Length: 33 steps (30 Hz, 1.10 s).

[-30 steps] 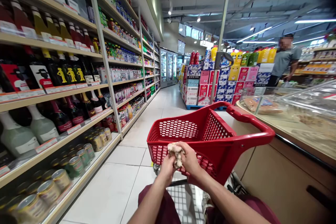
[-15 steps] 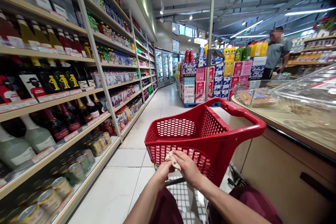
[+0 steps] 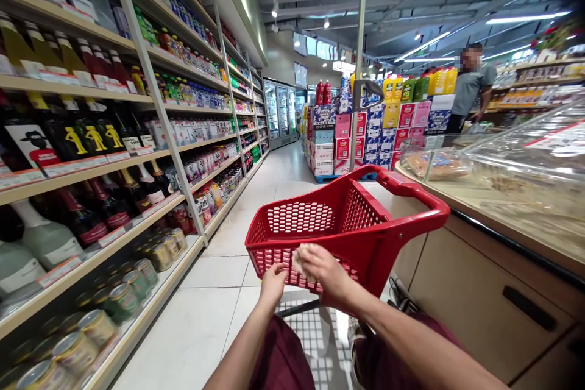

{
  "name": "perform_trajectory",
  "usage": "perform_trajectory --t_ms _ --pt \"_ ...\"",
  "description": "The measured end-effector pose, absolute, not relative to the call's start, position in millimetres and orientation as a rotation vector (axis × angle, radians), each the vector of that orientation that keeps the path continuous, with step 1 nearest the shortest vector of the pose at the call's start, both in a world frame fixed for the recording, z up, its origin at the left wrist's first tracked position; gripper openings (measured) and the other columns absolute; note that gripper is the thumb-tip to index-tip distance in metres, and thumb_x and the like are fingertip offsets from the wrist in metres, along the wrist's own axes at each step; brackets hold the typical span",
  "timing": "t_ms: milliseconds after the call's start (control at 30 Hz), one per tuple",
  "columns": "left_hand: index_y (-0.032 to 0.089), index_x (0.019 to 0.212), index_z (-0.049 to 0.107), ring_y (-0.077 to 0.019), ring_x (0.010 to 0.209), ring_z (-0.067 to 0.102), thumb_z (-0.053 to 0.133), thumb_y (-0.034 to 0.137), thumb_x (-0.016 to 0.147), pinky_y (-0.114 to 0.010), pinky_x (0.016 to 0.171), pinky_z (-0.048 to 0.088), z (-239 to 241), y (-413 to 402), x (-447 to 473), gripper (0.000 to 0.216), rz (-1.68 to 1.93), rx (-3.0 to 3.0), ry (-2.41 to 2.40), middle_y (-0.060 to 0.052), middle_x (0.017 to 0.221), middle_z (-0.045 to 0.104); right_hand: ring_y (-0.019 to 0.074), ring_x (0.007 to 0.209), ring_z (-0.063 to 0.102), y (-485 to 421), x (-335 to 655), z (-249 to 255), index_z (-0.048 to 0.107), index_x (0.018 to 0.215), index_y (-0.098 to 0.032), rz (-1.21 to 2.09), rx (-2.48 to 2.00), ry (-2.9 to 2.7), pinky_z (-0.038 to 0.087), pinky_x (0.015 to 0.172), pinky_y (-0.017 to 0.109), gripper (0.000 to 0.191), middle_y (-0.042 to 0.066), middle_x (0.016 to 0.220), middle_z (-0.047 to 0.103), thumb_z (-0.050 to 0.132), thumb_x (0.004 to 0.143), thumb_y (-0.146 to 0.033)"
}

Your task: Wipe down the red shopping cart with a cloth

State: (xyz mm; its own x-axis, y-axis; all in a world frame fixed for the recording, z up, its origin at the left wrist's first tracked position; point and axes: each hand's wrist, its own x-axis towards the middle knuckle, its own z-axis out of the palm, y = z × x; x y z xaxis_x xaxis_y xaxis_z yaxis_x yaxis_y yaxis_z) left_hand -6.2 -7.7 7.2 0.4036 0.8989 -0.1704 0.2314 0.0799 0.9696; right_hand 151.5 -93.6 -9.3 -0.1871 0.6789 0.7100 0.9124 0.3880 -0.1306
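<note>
A crumpled off-white cloth is bunched in my right hand, whose fingers are closed over it. Right hand and cloth are in front of the near side of a red plastic shopping cart; whether they touch it I cannot tell. My left hand is just to the left, apart from the cloth, with nothing in it and its fingers loosely bent and parted. The cart's basket has honeycomb holes, and its thick red handle points to the right.
Shelves of bottles and cans line the left side. At right stands a wooden counter with clear covers over food. Stacked drink cartons and a signpost are beyond the cart. A person in grey stands at back right.
My hands have come apart: the left has let go of the cloth and moved left, while the right keeps it and has lifted slightly. The view has shifted a little.
</note>
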Motion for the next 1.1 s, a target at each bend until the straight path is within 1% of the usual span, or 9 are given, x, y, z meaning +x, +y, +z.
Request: perform_trajectory --t_ms 167,233,333,467,633,733,833,1000,1100 --pt "0.014 0.090 0.062 -0.0202 0.100 0.057 0.062 0.015 0.065 -0.028 0.087 0.041 7 -25 17 0.026 0.686 1.429 1.028 -0.010 0.101 0.066 0.0132 0.091 0.061 -105 153 12 0.063 0.087 -0.013 -0.380 -1.408 -1.740 0.051 0.083 0.033 0.022 0.006 0.100 0.064 0.048 0.084 -0.029" --pt "0.016 0.102 0.058 -0.0191 0.099 0.058 0.059 0.018 0.069 -0.029 0.084 0.043 8 -38 23 0.033 0.672 1.397 1.005 -0.009 0.104 0.064 0.0157 0.090 0.062 -108 146 6 0.065 0.086 -0.014 -0.280 -1.418 -1.520 0.052 0.079 0.034 0.016 0.007 0.098 0.065 0.050 0.081 -0.019" --pt "0.022 0.111 0.052 -0.0177 0.089 0.061 0.053 0.032 0.077 -0.032 0.074 0.047 12 -57 32 0.036 0.611 1.142 0.875 -0.007 0.105 0.063 0.0171 0.087 0.063 -109 139 3 0.066 0.084 -0.018 -0.050 -1.376 -1.096 0.053 0.075 0.033 0.029 0.007 0.093 0.067 0.041 0.075 -0.006" --pt "0.018 0.096 0.057 -0.0134 0.076 0.062 0.061 0.024 0.069 -0.026 0.072 0.046 21 -73 47 0.028 0.590 0.880 0.624 -0.005 0.091 0.065 0.0193 0.091 0.062 -115 140 12 0.066 0.082 -0.018 -0.068 -1.409 -1.054 0.052 0.079 0.034 0.028 0.009 0.102 0.065 0.042 0.072 -0.008" --pt "0.017 0.082 0.058 -0.0110 0.061 0.057 0.059 0.016 0.063 -0.024 0.062 0.042 20 -75 54 0.018 0.587 1.014 0.752 0.000 0.068 0.063 0.0245 0.122 0.040 -144 139 1 0.055 0.116 -0.017 -0.369 -1.541 -1.572 0.038 0.099 0.043 0.046 0.012 0.129 0.047 0.050 0.071 -0.010" --pt "0.015 0.075 0.061 -0.0127 0.056 0.056 0.060 0.013 0.058 -0.027 0.061 0.040 21 -72 47 0.017 0.491 1.084 0.802 0.000 0.058 0.060 0.0248 0.124 0.037 -158 143 -5 0.041 0.129 -0.012 -0.403 -1.592 -1.849 0.038 0.099 0.041 0.063 0.014 0.132 0.044 0.056 0.067 -0.011" --pt "0.016 0.081 0.064 -0.0150 0.063 0.058 0.058 0.010 0.055 -0.029 0.064 0.041 35 -68 43 0.027 0.425 1.212 0.775 -0.001 0.065 0.064 0.0208 0.118 0.044 -159 164 12 0.044 0.126 -0.019 -0.510 -1.603 -1.914 0.042 0.096 0.037 0.053 0.010 0.126 0.051 0.054 0.074 -0.013" --pt "0.016 0.092 0.061 -0.0156 0.086 0.059 0.051 0.010 0.062 -0.027 0.078 0.042 68 -52 55 0.032 0.692 1.585 0.807 -0.006 0.093 0.065 0.0224 0.127 0.032 -149 210 36 0.051 0.121 -0.021 -0.811 -1.549 -1.694 0.030 0.104 0.048 0.039 0.007 0.128 0.050 0.039 0.086 -0.011" --pt "0.014 0.088 0.060 -0.0171 0.089 0.059 0.051 0.006 0.062 -0.028 0.083 0.042 66 -43 58 0.028 0.736 1.659 0.882 -0.008 0.093 0.065 0.0152 0.118 0.045 -157 215 18 0.058 0.111 -0.027 -0.742 -1.445 -1.848 0.037 0.102 0.035 0.031 0.000 0.115 0.061 0.042 0.087 -0.017"
